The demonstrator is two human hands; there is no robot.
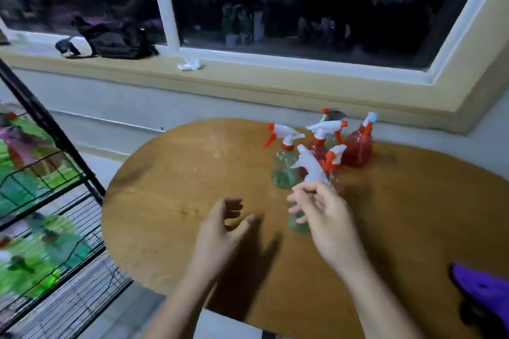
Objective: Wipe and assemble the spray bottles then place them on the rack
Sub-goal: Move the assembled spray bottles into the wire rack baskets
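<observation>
Gripping bottle [298, 226], right hand [322, 212]; spray bottles [358, 148] crowd behind; cloth [479, 286] right.

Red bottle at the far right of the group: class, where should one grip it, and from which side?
Grip the red bottle round its wide upright body, from the right: other bottles crowd its left.
</observation>
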